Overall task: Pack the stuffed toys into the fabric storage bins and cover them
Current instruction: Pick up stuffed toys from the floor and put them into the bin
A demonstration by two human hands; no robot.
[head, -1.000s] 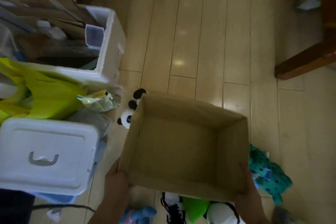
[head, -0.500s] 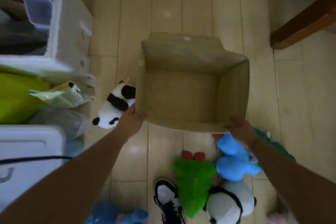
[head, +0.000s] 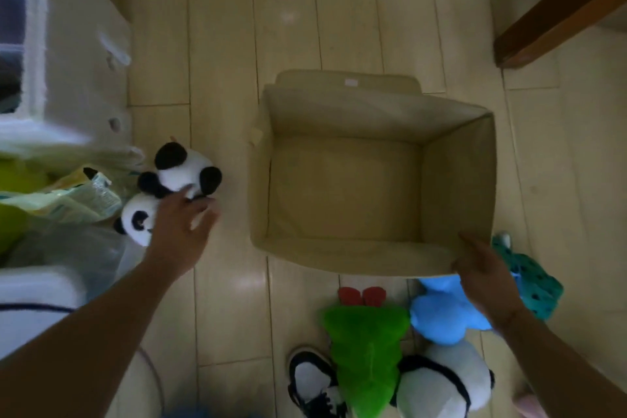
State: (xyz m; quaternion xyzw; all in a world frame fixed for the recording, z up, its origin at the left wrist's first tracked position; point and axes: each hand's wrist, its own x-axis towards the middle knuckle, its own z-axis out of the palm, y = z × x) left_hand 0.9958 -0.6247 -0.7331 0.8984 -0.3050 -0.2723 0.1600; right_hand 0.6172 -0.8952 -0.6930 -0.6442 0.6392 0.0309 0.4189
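The floor [head: 220, 44] carries everything here. The bin [head: 369, 248] stands open and empty at the middle, its lid flap hanging behind the far wall. Toys lie around it: a big panda [head: 444, 380] at the lower edge, a green toy [head: 366, 346] beside it, a blue toy [head: 437, 312] just by the bin's near right corner, a teal toy [head: 532, 282] to the right of that, and a small panda [head: 176, 176] well to the left of the bin.

The left hand [head: 176, 231] reaches over the small panda with fingers [head: 203, 217] spread and not yet closed; they seem to touch its body, though blur makes contact uncertain. The right hand [head: 481, 268] rests at the bin's near right corner, thumb on the rim, fingers loosely curled around the edge rather than clamped.

Risks, as I judge them: the bin is soft fabric, so a pull from the one hand could fold the near wall inward or slide the bin over the smooth floor. The small panda lies against crinkled bags [head: 78, 200], and a hasty grab could drag those along or catch only a limb, letting the toy drop short of the bin.

The left clutter is smeared by motion. The big panda and a shoe [head: 312, 380] are cut by the lower edge.
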